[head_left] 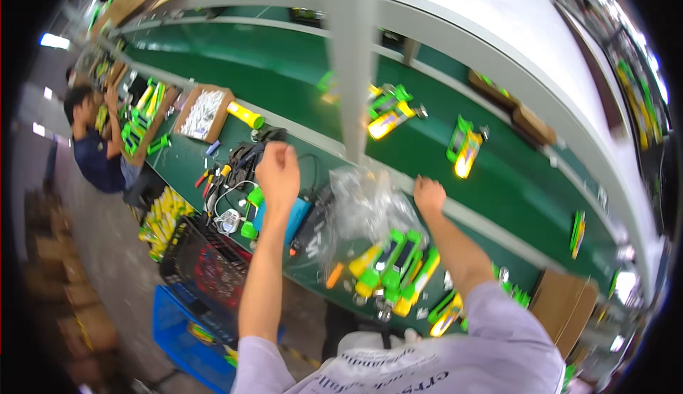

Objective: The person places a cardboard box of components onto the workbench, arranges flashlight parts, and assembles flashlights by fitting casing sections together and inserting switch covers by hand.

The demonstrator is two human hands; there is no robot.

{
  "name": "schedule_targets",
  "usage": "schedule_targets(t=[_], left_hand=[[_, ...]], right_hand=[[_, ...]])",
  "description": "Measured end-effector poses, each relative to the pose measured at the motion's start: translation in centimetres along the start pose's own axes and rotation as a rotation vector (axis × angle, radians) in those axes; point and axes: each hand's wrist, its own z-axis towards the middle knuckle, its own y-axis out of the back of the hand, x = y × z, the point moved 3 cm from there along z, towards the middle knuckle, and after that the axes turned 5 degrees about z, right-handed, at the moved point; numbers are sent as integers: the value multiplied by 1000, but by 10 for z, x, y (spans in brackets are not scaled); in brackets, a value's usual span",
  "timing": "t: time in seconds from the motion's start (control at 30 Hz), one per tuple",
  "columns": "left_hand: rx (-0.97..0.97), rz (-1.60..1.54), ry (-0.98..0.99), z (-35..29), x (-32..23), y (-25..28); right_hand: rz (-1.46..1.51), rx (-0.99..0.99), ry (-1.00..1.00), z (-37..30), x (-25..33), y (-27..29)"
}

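Note:
My left hand (279, 172) is raised above the bench with its fingers curled closed; what they hold, if anything, is hidden. Under that forearm lie a blue box (293, 220) and a bright green part (249, 229). Beyond the clear plastic bags (373, 198), my right hand (430, 195) is at the rail along the conveyor, fingers bent inward; I cannot make out anything in it. Between my arms, close to my body, several yellow-and-green hand lamps (395, 269) are heaped on the green bench (313, 159).
A green conveyor belt (427, 148) carries more lamps (466, 152) past a grey upright post (350, 66). At left are a carton of small white parts (204, 114), a yellow flashlight (245, 115), pliers (204, 179), a black crate (206, 266) and a co-worker (96, 141). A cardboard box (562, 308) stands right.

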Motion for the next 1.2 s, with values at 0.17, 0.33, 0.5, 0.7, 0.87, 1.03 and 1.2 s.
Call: schedule_targets(t=[0.17,0.33,0.5,0.7,0.87,1.03,1.2], left_hand=[[196,317,-107,143,92,-109],[457,549,-72,189,135,-229],[471,455,-98,216,124,-274],[638,551,-133,261,129,-284],[514,578,-141,256,117,-296],[456,566,-56,245,106,-313],[448,603,21,231,132,-284]], right_hand=[[-82,-251,17,0,17,-19],[-107,-309,40,9,20,-23],[-140,-289,-3,6,9,-24],[-177,-404,147,7,2,-30],[-135,-312,-48,11,11,-29],[967,-13,-660,155,-35,-85],[603,57,-924,226,170,-27]])
